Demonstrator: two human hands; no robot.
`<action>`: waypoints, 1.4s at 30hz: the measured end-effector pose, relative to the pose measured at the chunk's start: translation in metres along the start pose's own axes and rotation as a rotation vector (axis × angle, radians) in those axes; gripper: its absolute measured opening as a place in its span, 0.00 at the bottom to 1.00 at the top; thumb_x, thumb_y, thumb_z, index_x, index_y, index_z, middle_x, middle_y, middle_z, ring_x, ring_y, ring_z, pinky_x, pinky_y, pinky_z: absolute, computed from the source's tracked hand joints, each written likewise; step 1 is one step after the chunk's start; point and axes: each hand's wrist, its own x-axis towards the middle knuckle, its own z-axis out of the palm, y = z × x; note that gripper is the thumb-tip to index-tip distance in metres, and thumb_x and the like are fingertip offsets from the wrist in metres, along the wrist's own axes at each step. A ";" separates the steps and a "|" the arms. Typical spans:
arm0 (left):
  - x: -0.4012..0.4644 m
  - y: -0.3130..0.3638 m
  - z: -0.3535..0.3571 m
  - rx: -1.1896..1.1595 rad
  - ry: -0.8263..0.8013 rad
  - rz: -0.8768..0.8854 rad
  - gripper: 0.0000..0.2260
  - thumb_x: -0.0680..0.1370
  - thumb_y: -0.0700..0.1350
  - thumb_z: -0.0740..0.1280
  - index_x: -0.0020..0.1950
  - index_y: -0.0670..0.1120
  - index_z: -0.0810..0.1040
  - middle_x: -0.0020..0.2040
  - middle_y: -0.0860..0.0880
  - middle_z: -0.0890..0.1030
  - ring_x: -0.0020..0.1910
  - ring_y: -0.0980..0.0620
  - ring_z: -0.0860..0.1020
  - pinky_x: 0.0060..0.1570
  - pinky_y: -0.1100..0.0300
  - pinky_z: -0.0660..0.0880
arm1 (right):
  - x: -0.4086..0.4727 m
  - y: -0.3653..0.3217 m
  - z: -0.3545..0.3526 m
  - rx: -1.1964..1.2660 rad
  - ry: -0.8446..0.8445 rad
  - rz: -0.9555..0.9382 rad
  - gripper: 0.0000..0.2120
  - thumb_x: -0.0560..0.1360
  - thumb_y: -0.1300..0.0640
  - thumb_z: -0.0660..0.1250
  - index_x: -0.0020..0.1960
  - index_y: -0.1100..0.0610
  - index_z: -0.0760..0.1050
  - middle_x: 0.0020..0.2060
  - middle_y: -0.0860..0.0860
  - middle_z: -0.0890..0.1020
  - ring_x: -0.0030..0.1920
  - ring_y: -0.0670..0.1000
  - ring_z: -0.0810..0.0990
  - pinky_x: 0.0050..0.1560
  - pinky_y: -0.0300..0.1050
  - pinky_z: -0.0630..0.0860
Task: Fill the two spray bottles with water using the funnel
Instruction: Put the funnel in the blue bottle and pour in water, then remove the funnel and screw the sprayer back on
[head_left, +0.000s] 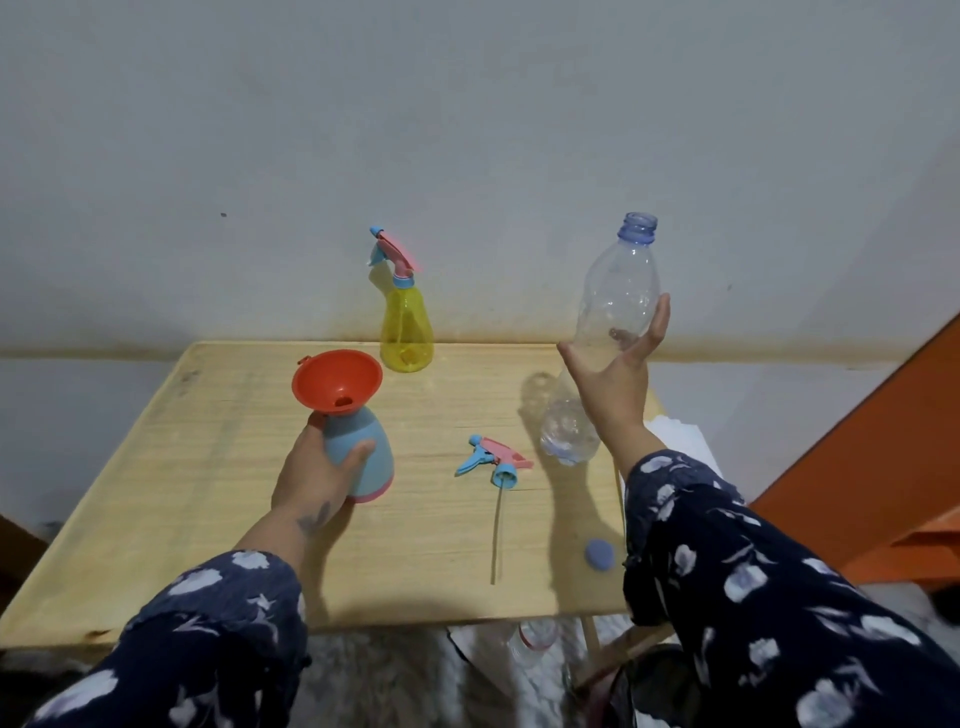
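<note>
My left hand (317, 467) grips a blue spray bottle (363, 452) with a pink base, tilted on the wooden table (208, 467). An orange funnel (336, 382) sits in its neck. Its pink and blue spray head (496, 460) with a long tube lies on the table to the right. My right hand (615, 374) holds a clear plastic water bottle (618, 296) upright and uncapped; it looks nearly empty. A yellow spray bottle (407, 332) with its spray head on stands at the table's far edge.
A blue bottle cap (599, 555) lies near the table's right front. A grey wall stands right behind the table. White paper (680, 434) lies off the right edge, an orange surface (857, 467) beyond it. Another bottle (535, 642) lies on the floor below.
</note>
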 end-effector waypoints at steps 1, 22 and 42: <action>0.000 0.001 0.000 0.002 0.001 0.002 0.28 0.74 0.54 0.71 0.70 0.48 0.66 0.62 0.46 0.76 0.59 0.42 0.76 0.57 0.44 0.75 | -0.001 0.000 -0.001 -0.009 -0.001 0.012 0.54 0.67 0.52 0.77 0.76 0.48 0.38 0.57 0.41 0.61 0.61 0.56 0.74 0.59 0.58 0.74; 0.003 0.006 -0.016 0.090 -0.084 0.058 0.29 0.72 0.59 0.71 0.67 0.49 0.66 0.62 0.47 0.75 0.58 0.42 0.77 0.55 0.44 0.76 | -0.121 -0.053 0.045 -0.424 -0.104 0.011 0.36 0.68 0.56 0.70 0.68 0.53 0.53 0.63 0.55 0.62 0.65 0.57 0.62 0.70 0.57 0.59; 0.008 -0.010 -0.010 -0.045 -0.114 0.135 0.32 0.71 0.55 0.73 0.70 0.56 0.61 0.64 0.53 0.71 0.59 0.49 0.75 0.53 0.47 0.77 | -0.137 -0.136 0.138 0.291 -0.406 0.325 0.43 0.67 0.52 0.77 0.73 0.51 0.55 0.64 0.48 0.68 0.63 0.49 0.71 0.61 0.42 0.71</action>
